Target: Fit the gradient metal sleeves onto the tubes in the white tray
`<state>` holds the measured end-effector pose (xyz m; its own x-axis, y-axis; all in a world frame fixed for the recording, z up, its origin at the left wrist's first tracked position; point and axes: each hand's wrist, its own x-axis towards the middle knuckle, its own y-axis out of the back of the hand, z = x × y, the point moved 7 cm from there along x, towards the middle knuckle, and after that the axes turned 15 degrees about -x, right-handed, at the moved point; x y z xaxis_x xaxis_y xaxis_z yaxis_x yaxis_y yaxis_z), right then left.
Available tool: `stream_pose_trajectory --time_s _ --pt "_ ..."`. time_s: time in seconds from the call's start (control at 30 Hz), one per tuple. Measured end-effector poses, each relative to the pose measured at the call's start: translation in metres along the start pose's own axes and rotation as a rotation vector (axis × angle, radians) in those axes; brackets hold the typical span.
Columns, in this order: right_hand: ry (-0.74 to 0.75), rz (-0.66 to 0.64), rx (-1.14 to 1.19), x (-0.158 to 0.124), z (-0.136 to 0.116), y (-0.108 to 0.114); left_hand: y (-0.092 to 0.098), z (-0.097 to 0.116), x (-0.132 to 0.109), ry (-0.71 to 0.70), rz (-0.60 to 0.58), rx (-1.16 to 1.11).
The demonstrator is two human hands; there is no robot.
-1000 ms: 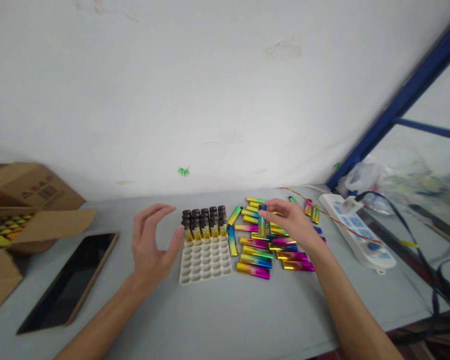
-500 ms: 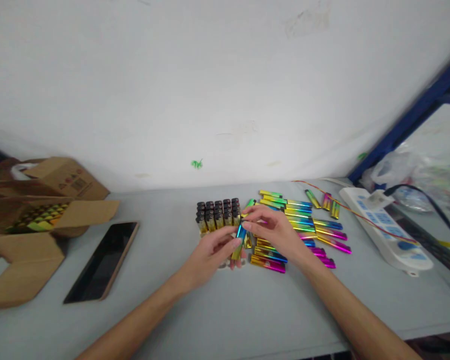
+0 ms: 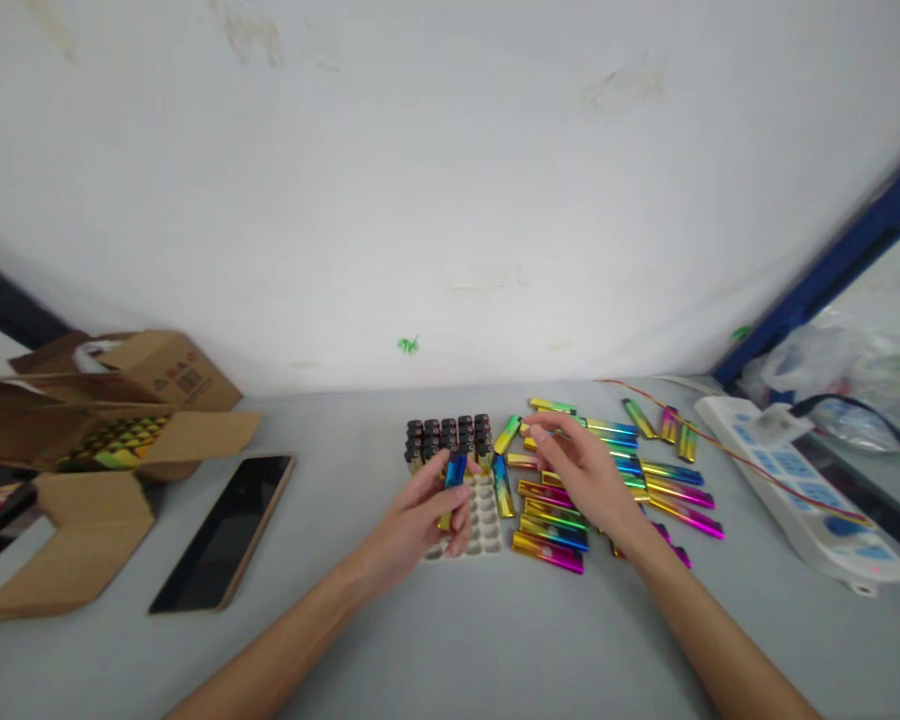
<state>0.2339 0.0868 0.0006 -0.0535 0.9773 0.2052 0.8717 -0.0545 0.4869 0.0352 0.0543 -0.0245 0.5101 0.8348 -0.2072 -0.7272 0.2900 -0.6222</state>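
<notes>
My left hand (image 3: pixel 418 508) is closed on a shiny blue-and-gold lighter (image 3: pixel 454 478), held tilted over the pale tray (image 3: pixel 486 520) of small round-edged pockets. Behind that hand, rows of black-topped lighters (image 3: pixel 450 432) stand upright in the tray's far part. Above the loose lighters (image 3: pixel 551 528) to the right hovers my right hand (image 3: pixel 579 465), its fingers bent and slightly apart, with nothing plainly gripped. Near its fingertips lies a yellow-green lighter (image 3: pixel 507 435). A blue-and-gold lighter (image 3: pixel 503 487) rests along the tray's right edge.
A dark phone (image 3: pixel 223 535) lies at left beside an open cardboard box (image 3: pixel 214 432) containing more lighters. At right are a white power strip (image 3: pixel 799 490), a thin red-yellow wire (image 3: pixel 757 455) and plastic bags (image 3: pixel 840 360). A white wall (image 3: pixel 450 200) stands behind the table.
My right hand has left the lighter in my left hand and moved right over the loose ones. My left hand has shifted left with its lighter, exposing the tray pockets. The view has shifted slightly.
</notes>
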Motion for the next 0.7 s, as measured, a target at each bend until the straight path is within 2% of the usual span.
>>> stream_pose_trajectory --time_s 0.2,0.37,0.47,0.7 --pt "0.077 0.009 -0.135 -0.003 -0.004 -0.001 0.01 -0.001 -0.001 0.119 0.135 -0.112" --pt "0.145 0.002 -0.221 -0.005 -0.01 -0.002 0.019 0.006 -0.001 0.029 0.114 -0.095" --pt "0.158 -0.003 -0.242 -0.005 -0.012 -0.002 0.023 0.006 0.001 0.022 0.13 -0.101" --pt "0.178 -0.004 -0.299 -0.008 -0.017 -0.002 0.02 0.011 0.0 -0.029 0.172 -0.055"
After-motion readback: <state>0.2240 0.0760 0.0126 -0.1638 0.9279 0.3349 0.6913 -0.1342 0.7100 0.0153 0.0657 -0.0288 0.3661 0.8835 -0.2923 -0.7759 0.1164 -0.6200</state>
